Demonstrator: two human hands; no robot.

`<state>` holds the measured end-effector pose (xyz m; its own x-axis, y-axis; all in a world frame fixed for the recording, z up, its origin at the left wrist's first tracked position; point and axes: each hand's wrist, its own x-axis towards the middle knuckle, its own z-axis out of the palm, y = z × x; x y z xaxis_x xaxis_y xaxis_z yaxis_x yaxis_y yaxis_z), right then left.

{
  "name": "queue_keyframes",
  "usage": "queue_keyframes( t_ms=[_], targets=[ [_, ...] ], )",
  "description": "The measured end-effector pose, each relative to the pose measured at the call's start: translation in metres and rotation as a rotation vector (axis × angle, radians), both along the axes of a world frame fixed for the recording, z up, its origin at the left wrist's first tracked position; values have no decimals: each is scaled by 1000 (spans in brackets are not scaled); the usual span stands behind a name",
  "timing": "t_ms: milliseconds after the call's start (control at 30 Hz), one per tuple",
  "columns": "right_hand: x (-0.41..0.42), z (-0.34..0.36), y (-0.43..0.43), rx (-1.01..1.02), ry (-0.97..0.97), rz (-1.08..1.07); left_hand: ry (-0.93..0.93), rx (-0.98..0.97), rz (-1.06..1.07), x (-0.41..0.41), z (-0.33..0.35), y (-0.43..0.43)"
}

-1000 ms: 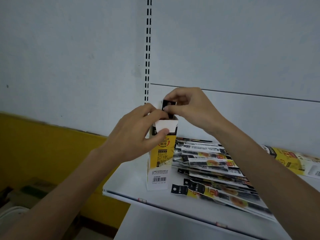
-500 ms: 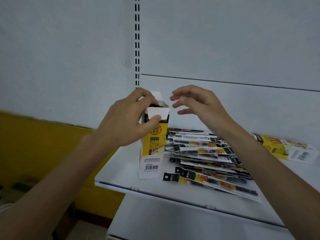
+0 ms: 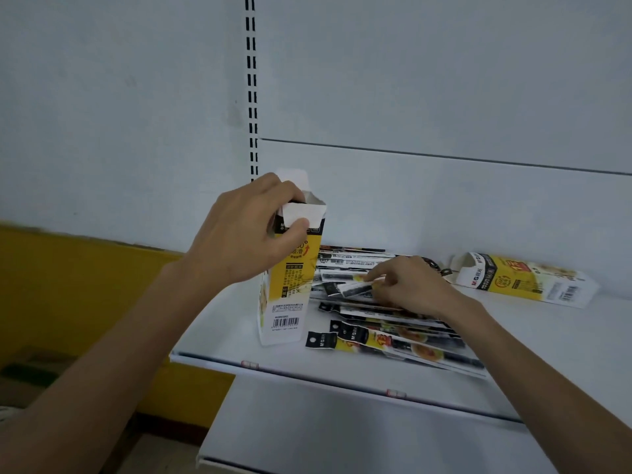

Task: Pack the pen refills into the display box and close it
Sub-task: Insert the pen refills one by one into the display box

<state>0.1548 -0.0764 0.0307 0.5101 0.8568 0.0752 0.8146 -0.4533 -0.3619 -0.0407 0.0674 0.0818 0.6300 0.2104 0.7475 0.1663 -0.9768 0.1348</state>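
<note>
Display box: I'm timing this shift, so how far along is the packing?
Unfinished. The left hand holds the display box upright, flaps open; its contents are hidden. The right hand pinches one pack from the pile. Many packs remain, then closing.

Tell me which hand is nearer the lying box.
Right. The right hand pinches a refill just left of the lying box; the left hand grips the upright box, farther away.
</note>
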Motion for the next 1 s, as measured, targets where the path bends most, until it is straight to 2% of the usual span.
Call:
queue_keyframes(
  t_ms=[100, 333, 400, 667, 767, 800, 867, 1000],
  targets=[
    [-5, 7, -1, 61, 98, -11, -13, -7, 20, 0, -1, 0],
    [-15, 27, -3, 401, 425, -140, 7, -38, 17, -3, -2, 2],
    [-14, 31, -5, 462, 426, -169, 12, -42, 19, -4, -2, 2],
    [-14, 48, -9, 469, 585, -179, 9, -50, 6, -6, -4, 6],
    [-17, 57, -10, 483, 740, -112, 7, -51, -2, -5, -5, 6],
    [-18, 59, -9, 497, 742, -97, 8, -50, -3, -5, -5, 6],
    [-17, 60, -6, 470, 575, -95, 4, -49, -1, -5, -6, 7],
    [-11, 34, 12, 178, 156, -98, -9, -45, -12, -4, -6, 5]
  ],
)
